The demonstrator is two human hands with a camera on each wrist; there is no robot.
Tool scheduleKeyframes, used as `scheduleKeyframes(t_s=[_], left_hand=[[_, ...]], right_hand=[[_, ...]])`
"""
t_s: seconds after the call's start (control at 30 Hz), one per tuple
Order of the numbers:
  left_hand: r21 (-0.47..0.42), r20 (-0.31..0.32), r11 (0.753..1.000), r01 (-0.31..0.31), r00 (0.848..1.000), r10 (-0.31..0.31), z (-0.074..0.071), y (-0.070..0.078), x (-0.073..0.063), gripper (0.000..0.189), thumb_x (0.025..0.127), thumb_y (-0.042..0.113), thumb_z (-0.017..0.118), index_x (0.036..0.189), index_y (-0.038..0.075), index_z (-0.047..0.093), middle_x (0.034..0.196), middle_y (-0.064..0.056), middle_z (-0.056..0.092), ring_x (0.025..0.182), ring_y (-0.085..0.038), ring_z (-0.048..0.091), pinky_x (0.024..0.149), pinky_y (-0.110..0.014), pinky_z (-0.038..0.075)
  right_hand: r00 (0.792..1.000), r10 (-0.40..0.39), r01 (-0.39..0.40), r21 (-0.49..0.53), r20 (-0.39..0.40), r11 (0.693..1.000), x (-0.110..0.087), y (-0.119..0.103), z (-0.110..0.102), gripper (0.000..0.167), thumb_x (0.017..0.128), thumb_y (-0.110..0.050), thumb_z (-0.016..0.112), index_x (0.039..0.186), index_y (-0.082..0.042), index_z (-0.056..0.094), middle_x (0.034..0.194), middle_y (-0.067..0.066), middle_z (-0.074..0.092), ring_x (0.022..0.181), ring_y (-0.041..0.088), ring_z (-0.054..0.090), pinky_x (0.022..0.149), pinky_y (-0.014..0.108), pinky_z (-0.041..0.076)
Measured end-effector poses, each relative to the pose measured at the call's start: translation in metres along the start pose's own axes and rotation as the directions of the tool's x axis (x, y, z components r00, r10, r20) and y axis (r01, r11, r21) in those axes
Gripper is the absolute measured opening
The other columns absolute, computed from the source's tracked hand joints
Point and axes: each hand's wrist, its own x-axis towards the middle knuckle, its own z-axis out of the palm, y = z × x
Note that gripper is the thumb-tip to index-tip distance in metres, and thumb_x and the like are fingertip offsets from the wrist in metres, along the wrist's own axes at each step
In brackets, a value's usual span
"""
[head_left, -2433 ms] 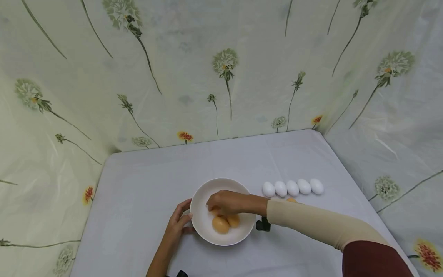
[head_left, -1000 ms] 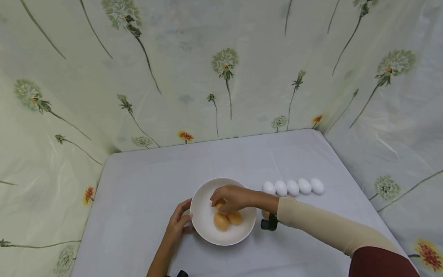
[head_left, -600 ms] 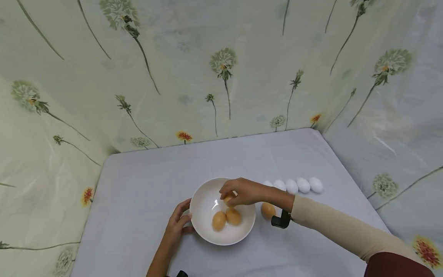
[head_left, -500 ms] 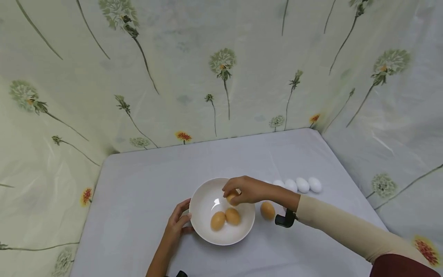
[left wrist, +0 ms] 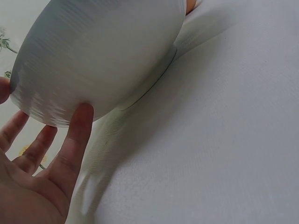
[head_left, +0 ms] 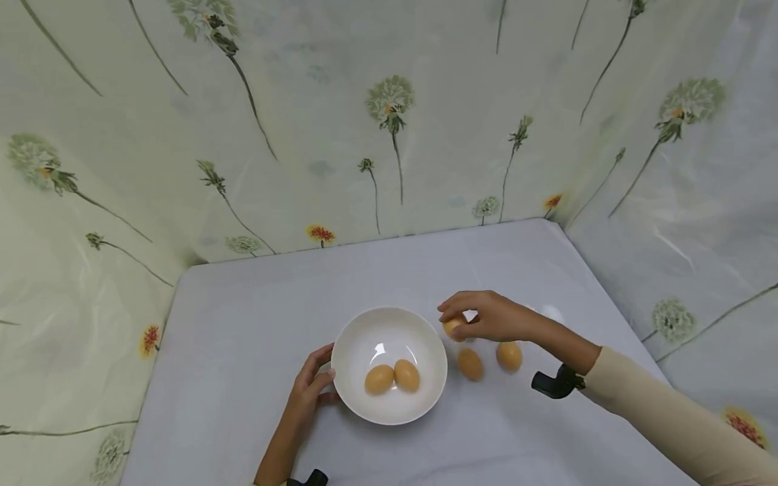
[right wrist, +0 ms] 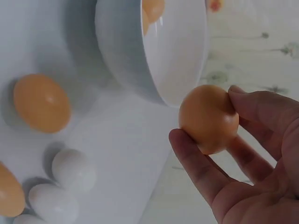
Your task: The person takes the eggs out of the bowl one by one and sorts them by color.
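My right hand pinches a brown egg between thumb and fingers, just beyond the right rim of the white bowl. In the right wrist view the egg stands out against the bowl's outer wall. Two brown eggs lie together inside the bowl. My left hand holds the bowl's left side, its thumb at the rim and its fingers spread against the outer wall in the left wrist view.
Two more brown eggs, a nearer one and another, lie on the white-covered table right of the bowl. White eggs lie in a row behind them, mostly hidden by the right hand in the head view. Flower-printed sheets hang around the table.
My right hand has lifted a brown egg out of the bowl and carried it rightward past the rim. Two brown eggs stay in the bowl. The left hand keeps its place at the bowl.
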Motion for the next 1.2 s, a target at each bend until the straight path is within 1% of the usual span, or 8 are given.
scheduleKeyframes(t_s=[0.23, 0.37, 0.47, 0.63, 0.87, 0.93, 1.03, 1.2], left_hand=[[-0.018, -0.001, 1.000, 0.008, 1.000, -0.008, 0.001, 0.001, 0.000, 0.045, 0.098, 0.022, 0.057, 0.142, 0.026, 0.050, 0.146, -0.009, 0.050, 0.108, -0.023, 0.062, 0.075, -0.040, 0.060], [-0.020, -0.001, 1.000, -0.001, 1.000, 0.001, 0.000, 0.003, -0.001, 0.045, 0.098, 0.023, 0.057, 0.143, 0.026, 0.050, 0.146, -0.009, 0.050, 0.108, -0.022, 0.063, 0.075, -0.041, 0.060], [-0.023, -0.001, 1.000, -0.003, 1.000, 0.003, 0.000, 0.004, -0.002, 0.046, 0.098, 0.022, 0.056, 0.143, 0.025, 0.049, 0.146, -0.009, 0.049, 0.107, -0.021, 0.063, 0.075, -0.040, 0.060], [-0.029, 0.010, 1.000, 0.003, 1.000, -0.003, 0.000, 0.002, -0.002, 0.046, 0.098, 0.022, 0.057, 0.143, 0.025, 0.049, 0.147, -0.010, 0.049, 0.108, -0.021, 0.063, 0.076, -0.041, 0.059], [-0.005, 0.008, 1.000, -0.006, 1.000, 0.006, -0.001, 0.002, -0.002, 0.047, 0.098, 0.023, 0.056, 0.145, 0.021, 0.048, 0.148, -0.013, 0.048, 0.105, -0.019, 0.064, 0.075, -0.039, 0.060], [-0.003, 0.001, 1.000, -0.004, 1.000, 0.004, -0.001, 0.003, -0.002, 0.047, 0.098, 0.023, 0.057, 0.144, 0.020, 0.048, 0.148, -0.013, 0.048, 0.105, -0.018, 0.064, 0.075, -0.039, 0.060], [-0.005, -0.001, 1.000, 0.000, 1.000, 0.000, -0.001, 0.003, -0.002, 0.047, 0.098, 0.023, 0.057, 0.144, 0.020, 0.048, 0.148, -0.013, 0.048, 0.106, -0.018, 0.063, 0.075, -0.038, 0.060], [-0.011, 0.003, 1.000, 0.012, 1.000, -0.012, 0.000, 0.001, -0.001, 0.047, 0.097, 0.023, 0.057, 0.144, 0.023, 0.049, 0.147, -0.011, 0.049, 0.106, -0.019, 0.064, 0.075, -0.039, 0.059]], right_hand=[[0.994, 0.098, -0.097, 0.026, -0.055, 0.995, -0.036, 0.024, -0.013, 0.024, 0.089, -0.022, 0.076, 0.112, -0.018, 0.073, 0.132, 0.006, 0.065, 0.115, 0.025, 0.063, 0.083, 0.028, 0.059], [0.989, 0.127, -0.126, 0.015, -0.074, 0.992, -0.054, 0.039, -0.016, 0.024, 0.089, -0.021, 0.075, 0.113, -0.021, 0.072, 0.132, 0.007, 0.065, 0.112, 0.019, 0.063, 0.083, 0.027, 0.057], [0.987, 0.130, -0.132, -0.008, -0.098, 0.991, -0.065, 0.050, -0.016, 0.025, 0.089, -0.018, 0.075, 0.113, -0.021, 0.072, 0.131, 0.010, 0.065, 0.112, 0.019, 0.062, 0.082, 0.026, 0.057], [0.979, 0.160, -0.165, -0.035, -0.123, 0.986, -0.082, 0.066, -0.015, 0.028, 0.087, -0.017, 0.076, 0.115, -0.018, 0.072, 0.130, 0.014, 0.065, 0.114, 0.024, 0.062, 0.082, 0.027, 0.057], [0.969, 0.190, -0.202, -0.066, -0.160, 0.977, -0.097, 0.083, -0.014, 0.037, 0.087, -0.023, 0.077, 0.121, -0.010, 0.070, 0.129, 0.009, 0.066, 0.118, 0.032, 0.059, 0.083, 0.030, 0.057], [0.965, 0.194, -0.210, -0.076, -0.176, 0.975, -0.099, 0.088, -0.011, 0.037, 0.086, -0.023, 0.077, 0.120, -0.011, 0.070, 0.129, 0.008, 0.066, 0.117, 0.030, 0.060, 0.085, 0.031, 0.056], [0.964, 0.196, -0.216, -0.097, -0.179, 0.972, -0.103, 0.097, -0.006, 0.037, 0.086, -0.023, 0.078, 0.119, -0.010, 0.070, 0.127, 0.009, 0.068, 0.112, 0.020, 0.061, 0.084, 0.032, 0.053], [0.970, 0.189, -0.205, -0.097, -0.155, 0.974, -0.106, 0.110, 0.003, 0.032, 0.085, -0.018, 0.078, 0.116, -0.011, 0.071, 0.120, 0.005, 0.070, 0.108, 0.009, 0.060, 0.082, 0.031, 0.053]])
